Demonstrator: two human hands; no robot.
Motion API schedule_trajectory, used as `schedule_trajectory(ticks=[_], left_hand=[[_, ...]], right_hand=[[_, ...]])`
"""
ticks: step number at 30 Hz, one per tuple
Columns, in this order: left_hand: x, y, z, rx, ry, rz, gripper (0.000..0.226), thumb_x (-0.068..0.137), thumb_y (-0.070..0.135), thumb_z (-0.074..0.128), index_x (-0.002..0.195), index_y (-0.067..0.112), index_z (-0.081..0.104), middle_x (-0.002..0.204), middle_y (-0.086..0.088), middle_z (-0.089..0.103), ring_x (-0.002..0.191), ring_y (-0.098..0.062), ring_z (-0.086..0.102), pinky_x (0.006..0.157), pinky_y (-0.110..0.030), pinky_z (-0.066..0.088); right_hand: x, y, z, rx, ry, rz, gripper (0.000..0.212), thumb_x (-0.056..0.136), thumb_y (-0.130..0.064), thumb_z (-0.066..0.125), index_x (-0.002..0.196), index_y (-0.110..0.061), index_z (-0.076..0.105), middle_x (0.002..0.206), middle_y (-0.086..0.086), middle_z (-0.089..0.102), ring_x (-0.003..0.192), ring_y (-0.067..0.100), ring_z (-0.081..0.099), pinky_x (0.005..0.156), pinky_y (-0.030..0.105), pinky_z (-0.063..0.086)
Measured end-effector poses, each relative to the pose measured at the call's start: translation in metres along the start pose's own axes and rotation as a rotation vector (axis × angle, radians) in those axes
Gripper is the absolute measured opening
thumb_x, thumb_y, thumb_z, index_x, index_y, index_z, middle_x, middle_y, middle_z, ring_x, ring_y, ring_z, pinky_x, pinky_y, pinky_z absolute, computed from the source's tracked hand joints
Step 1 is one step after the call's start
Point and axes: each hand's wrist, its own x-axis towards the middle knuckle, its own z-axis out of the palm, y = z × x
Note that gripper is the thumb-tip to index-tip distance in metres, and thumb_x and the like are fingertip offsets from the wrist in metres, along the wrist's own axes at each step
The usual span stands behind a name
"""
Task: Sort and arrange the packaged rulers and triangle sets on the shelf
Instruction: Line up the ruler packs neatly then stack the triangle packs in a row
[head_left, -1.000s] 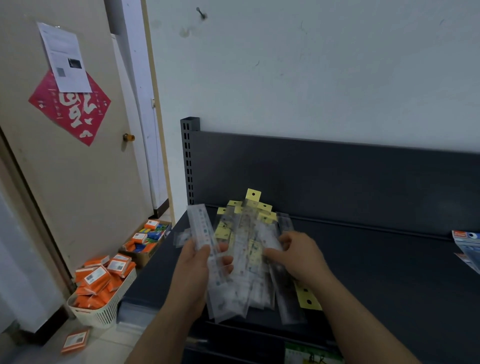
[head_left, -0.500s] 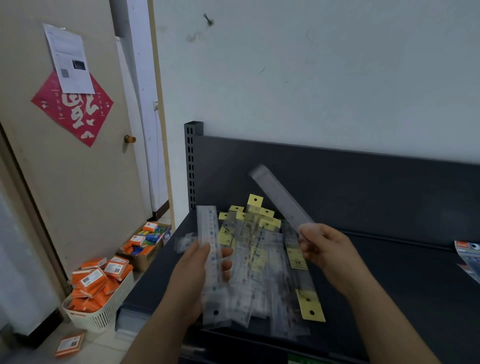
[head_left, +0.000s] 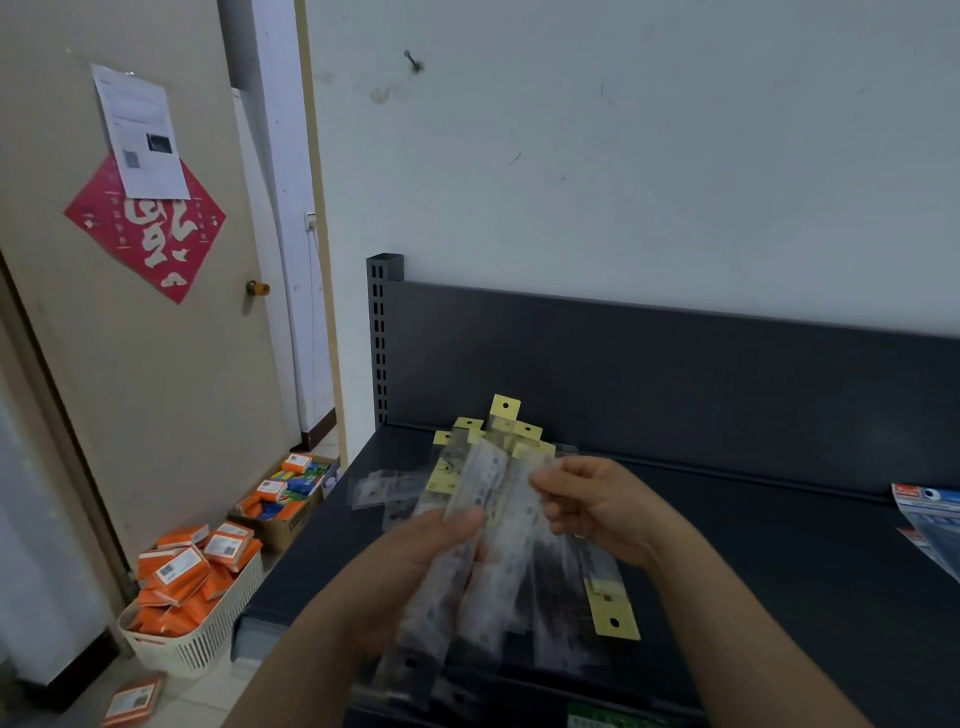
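Note:
A heap of clear packaged rulers (head_left: 550, 597) with yellow hang tabs (head_left: 505, 410) lies on the dark shelf (head_left: 779, 597), near its left end. My left hand (head_left: 415, 561) grips a clear packaged ruler (head_left: 467, 519) from below, thumb on top. My right hand (head_left: 602, 504) pinches the upper end of a second clear ruler pack (head_left: 511, 499) laid against the first one. Both packs are blurred and overlap the heap, so their edges are hard to tell apart. One yellow-tabbed pack (head_left: 613, 613) sticks out at the heap's near right.
Blue and red packaged sets (head_left: 930, 519) lie at the shelf's right edge. A white basket (head_left: 208, 639) of orange boxes and a cardboard box (head_left: 280, 525) of small packs stand on the floor left of the shelf. A door (head_left: 130, 364) is at far left.
My right hand lifted one ruler pack up off the heap, then brought it down and left onto the pack in my left hand. My left hand kept hold of its ruler.

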Motion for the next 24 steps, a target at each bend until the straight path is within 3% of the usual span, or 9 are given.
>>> schedule_trajectory(ticks=[2, 4, 6, 10, 14, 18, 24], left_hand=[[0.000, -0.005, 0.004, 0.178, 0.068, 0.069, 0.039, 0.085, 0.019, 0.069, 0.120, 0.005, 0.061, 0.103, -0.016, 0.071, 0.088, -0.028, 0.068, 0.074, -0.037, 0.054], [-0.002, -0.004, 0.005, 0.214, 0.190, 0.119, 0.028, 0.086, 0.008, 0.066, 0.113, 0.001, 0.062, 0.085, -0.012, 0.071, 0.069, -0.018, 0.065, 0.061, -0.029, 0.052], [-0.006, 0.003, 0.001, 0.167, 0.292, 0.163, 0.019, 0.088, 0.003, 0.062, 0.106, -0.004, 0.062, 0.077, -0.013, 0.070, 0.062, -0.016, 0.064, 0.055, -0.025, 0.054], [0.000, 0.013, -0.016, 0.136, 0.486, 0.170, 0.017, 0.093, 0.003, 0.054, 0.106, -0.001, 0.063, 0.099, -0.019, 0.072, 0.094, -0.027, 0.070, 0.084, -0.039, 0.056], [0.010, 0.014, -0.007, 0.125, 0.464, 0.096, 0.014, 0.094, -0.002, 0.050, 0.100, -0.004, 0.062, 0.108, -0.029, 0.066, 0.099, -0.038, 0.065, 0.091, -0.048, 0.052], [0.019, 0.013, -0.003, 0.141, 0.461, 0.108, 0.018, 0.093, -0.006, 0.049, 0.106, -0.011, 0.060, 0.094, -0.027, 0.063, 0.078, -0.030, 0.061, 0.081, -0.043, 0.053], [0.029, 0.012, -0.007, 0.256, 0.498, 0.126, 0.016, 0.084, -0.009, 0.059, 0.092, 0.004, 0.065, 0.092, -0.026, 0.070, 0.078, -0.033, 0.068, 0.065, -0.039, 0.059]], right_hand=[[0.006, 0.001, 0.012, 0.040, 0.023, -0.029, 0.011, 0.087, -0.011, 0.066, 0.088, -0.001, 0.064, 0.068, 0.008, 0.062, 0.058, 0.014, 0.061, 0.057, 0.022, 0.054], [0.011, 0.004, 0.018, 0.106, 0.067, -0.062, 0.014, 0.088, -0.006, 0.064, 0.098, 0.005, 0.064, 0.075, 0.013, 0.068, 0.066, 0.019, 0.068, 0.063, 0.026, 0.057], [0.015, 0.008, 0.020, 0.036, 0.153, -0.089, 0.020, 0.090, -0.002, 0.062, 0.107, 0.006, 0.062, 0.081, 0.016, 0.069, 0.073, 0.023, 0.069, 0.068, 0.028, 0.059], [0.016, 0.012, 0.022, -0.172, 0.236, -0.033, 0.023, 0.089, -0.001, 0.063, 0.111, 0.005, 0.061, 0.092, 0.017, 0.070, 0.082, 0.022, 0.070, 0.072, 0.025, 0.059], [0.013, 0.012, 0.032, -0.124, 0.157, 0.048, 0.025, 0.087, 0.003, 0.064, 0.111, 0.004, 0.058, 0.102, 0.021, 0.068, 0.089, 0.024, 0.070, 0.071, 0.024, 0.059], [0.015, 0.013, 0.037, -0.023, 0.145, 0.076, 0.025, 0.088, 0.007, 0.059, 0.113, 0.007, 0.056, 0.108, 0.025, 0.066, 0.092, 0.028, 0.070, 0.073, 0.029, 0.060], [0.015, 0.022, 0.038, 0.042, 0.128, 0.103, 0.021, 0.089, 0.010, 0.055, 0.110, 0.007, 0.058, 0.104, 0.023, 0.068, 0.092, 0.027, 0.071, 0.077, 0.030, 0.060]])
